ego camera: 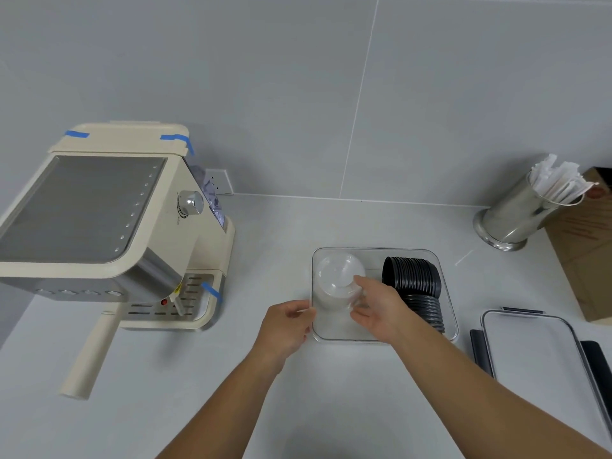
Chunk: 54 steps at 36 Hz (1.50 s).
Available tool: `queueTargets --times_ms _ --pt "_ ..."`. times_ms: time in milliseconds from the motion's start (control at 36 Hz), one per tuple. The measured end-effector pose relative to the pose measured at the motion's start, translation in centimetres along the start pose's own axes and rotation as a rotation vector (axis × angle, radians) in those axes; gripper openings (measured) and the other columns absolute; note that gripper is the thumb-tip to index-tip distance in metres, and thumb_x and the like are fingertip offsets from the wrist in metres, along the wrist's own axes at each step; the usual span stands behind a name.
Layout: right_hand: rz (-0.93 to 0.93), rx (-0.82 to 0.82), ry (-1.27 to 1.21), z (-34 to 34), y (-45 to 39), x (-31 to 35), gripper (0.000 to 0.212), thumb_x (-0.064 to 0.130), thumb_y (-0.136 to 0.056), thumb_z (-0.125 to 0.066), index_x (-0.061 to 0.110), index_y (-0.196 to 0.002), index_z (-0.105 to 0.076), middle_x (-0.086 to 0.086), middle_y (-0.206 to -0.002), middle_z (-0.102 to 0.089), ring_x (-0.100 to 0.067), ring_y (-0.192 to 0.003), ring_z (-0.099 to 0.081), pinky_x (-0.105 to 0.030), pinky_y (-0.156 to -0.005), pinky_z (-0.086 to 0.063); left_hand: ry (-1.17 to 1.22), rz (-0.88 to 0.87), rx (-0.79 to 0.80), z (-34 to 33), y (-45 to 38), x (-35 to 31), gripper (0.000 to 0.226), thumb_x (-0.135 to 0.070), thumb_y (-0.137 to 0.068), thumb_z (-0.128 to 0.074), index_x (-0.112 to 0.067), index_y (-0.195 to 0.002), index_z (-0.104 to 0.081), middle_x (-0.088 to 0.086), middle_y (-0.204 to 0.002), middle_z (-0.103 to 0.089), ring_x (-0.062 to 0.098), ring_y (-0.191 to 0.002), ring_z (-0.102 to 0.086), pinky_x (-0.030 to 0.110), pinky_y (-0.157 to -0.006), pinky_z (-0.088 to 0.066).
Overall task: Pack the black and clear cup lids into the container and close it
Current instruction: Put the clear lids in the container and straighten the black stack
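Observation:
A clear rectangular container (pixel 374 250) stands on the grey counter at centre right. A stack of black cup lids (pixel 412 276) lies on its side in the container's right half. A stack of clear dome lids (pixel 337 274) lies in its left half. My right hand (pixel 377 306) reaches into the container with its fingers on the right side of the clear stack. My left hand (pixel 286 326) grips the container's left wall at the near corner. The container's lid (pixel 536 356), clear with dark latches, lies flat on the counter to the right.
A cream espresso machine (pixel 109 226) with blue tape fills the left side, its portafilter handle (pixel 89 356) pointing toward me. A steel canister of wrapped straws (pixel 516 213) stands at the back right, next to a brown cardboard box (pixel 586 246). The wall is grey tile.

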State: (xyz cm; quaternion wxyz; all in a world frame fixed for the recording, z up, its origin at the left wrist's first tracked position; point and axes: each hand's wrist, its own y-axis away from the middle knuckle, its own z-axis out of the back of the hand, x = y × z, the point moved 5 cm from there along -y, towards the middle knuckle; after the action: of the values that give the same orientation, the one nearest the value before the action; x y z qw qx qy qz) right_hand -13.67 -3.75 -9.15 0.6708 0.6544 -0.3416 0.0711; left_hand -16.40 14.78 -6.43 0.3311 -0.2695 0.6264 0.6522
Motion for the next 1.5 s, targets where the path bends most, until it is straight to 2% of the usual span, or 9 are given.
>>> queueTargets --times_ms 83,194,306,444,556,611,889,1194,1500 --pt "-0.057 0.016 -0.085 0.1 0.3 -0.4 0.038 0.026 -0.09 -0.065 0.011 -0.121 -0.05 -0.024 -0.136 -0.044 -0.037 -0.125 -0.048 -0.04 -0.092 -0.046 0.013 0.015 -0.018 0.0 -0.2 0.3 0.034 -0.022 -0.088 -0.068 -0.02 -0.122 -0.068 0.013 -0.092 -0.074 0.03 -0.082 -0.069 0.034 -0.081 -0.057" --pt "-0.113 0.039 -0.175 -0.1 0.3 -0.8 0.059 0.026 -0.091 -0.064 0.006 -0.141 -0.04 -0.03 -0.145 -0.038 -0.039 -0.129 -0.045 -0.041 -0.092 -0.046 0.044 0.02 -0.028 0.0 -0.3 0.5 0.043 -0.023 -0.088 -0.068 -0.024 -0.131 -0.063 0.012 -0.105 -0.074 0.03 -0.098 -0.07 0.031 -0.08 -0.057" --pt "-0.096 0.041 -0.206 -0.3 0.4 -0.4 0.05 0.023 -0.091 -0.063 0.005 -0.134 -0.047 -0.03 -0.141 -0.043 -0.038 -0.123 -0.051 -0.039 -0.089 -0.049 0.046 0.031 0.005 0.0 -0.1 0.3 0.039 -0.022 -0.088 -0.067 -0.026 -0.127 -0.066 0.01 -0.107 -0.074 0.029 -0.099 -0.07 0.028 -0.077 -0.056" --pt "-0.039 0.004 -0.105 -0.3 0.3 -0.2 0.019 0.022 -0.091 -0.064 0.009 -0.101 -0.055 -0.028 -0.129 -0.05 -0.035 -0.117 -0.055 -0.038 -0.085 -0.051 0.037 0.031 0.031 0.1 -0.2 -0.1 0.037 -0.02 -0.087 -0.069 -0.026 -0.124 -0.068 0.008 -0.098 -0.074 0.018 -0.082 -0.066 0.028 -0.075 -0.055" --pt "0.029 -0.023 0.021 -0.1 -0.1 -0.2 0.024 0.028 -0.091 -0.064 0.012 -0.108 -0.062 -0.008 -0.105 -0.056 -0.024 -0.098 -0.058 -0.035 -0.08 -0.054 0.03 0.032 0.04 0.1 -0.3 -0.1 0.038 -0.019 -0.088 -0.068 -0.026 -0.125 -0.067 0.008 -0.099 -0.074 0.018 -0.083 -0.065 0.028 -0.076 -0.055" --pt "0.045 -0.026 0.047 -0.2 -0.2 0.0 0.013 0.028 -0.091 -0.063 0.017 -0.098 -0.064 -0.004 -0.095 -0.055 -0.021 -0.093 -0.056 -0.032 -0.077 -0.053 0.026 0.032 0.043 0.1 -0.3 -0.1 0.038 -0.02 -0.089 -0.068 -0.026 -0.126 -0.067 0.011 -0.106 -0.074 0.018 -0.085 -0.066 0.027 -0.076 -0.054" --pt "0.083 -0.041 0.144 -0.4 -0.6 0.4 0.01 0.029 -0.089 -0.063 0.02 -0.087 -0.066 -0.002 -0.082 -0.055 -0.016 -0.079 -0.053 -0.035 -0.086 -0.054 0.007 0.045 0.027 0.2 -0.2 0.1 0.04 -0.024 -0.089 -0.069 -0.027 -0.129 -0.065 -0.001 -0.103 -0.075 0.018 -0.094 -0.071 0.024 -0.074 -0.056" --pt "0.074 -0.046 0.148 -0.7 -0.5 0.5 0.006 0.031 -0.088 -0.062 0.026 -0.084 -0.063 0.001 -0.095 -0.06 -0.015 -0.091 -0.058 -0.033 -0.089 -0.053 -0.013 0.052 0.022 0.2 0.0 0.1 0.04 -0.024 -0.089 -0.069 -0.025 -0.129 -0.065 0.002 -0.106 -0.075 0.024 -0.101 -0.07 0.023 -0.073 -0.055" --pt "0.012 0.026 0.063 -0.3 0.9 1.0 0.054 0.033 -0.089 -0.066 0.013 -0.136 -0.048 -0.014 -0.139 -0.047 -0.031 -0.126 -0.049 -0.041 -0.104 -0.043 -0.021 0.035 0.013 0.3 0.4 -0.4 0.04 -0.019 -0.085 -0.07 -0.021 -0.125 -0.068 0.012 -0.104 -0.075 0.017 -0.081 -0.066 0.033 -0.087 -0.056"
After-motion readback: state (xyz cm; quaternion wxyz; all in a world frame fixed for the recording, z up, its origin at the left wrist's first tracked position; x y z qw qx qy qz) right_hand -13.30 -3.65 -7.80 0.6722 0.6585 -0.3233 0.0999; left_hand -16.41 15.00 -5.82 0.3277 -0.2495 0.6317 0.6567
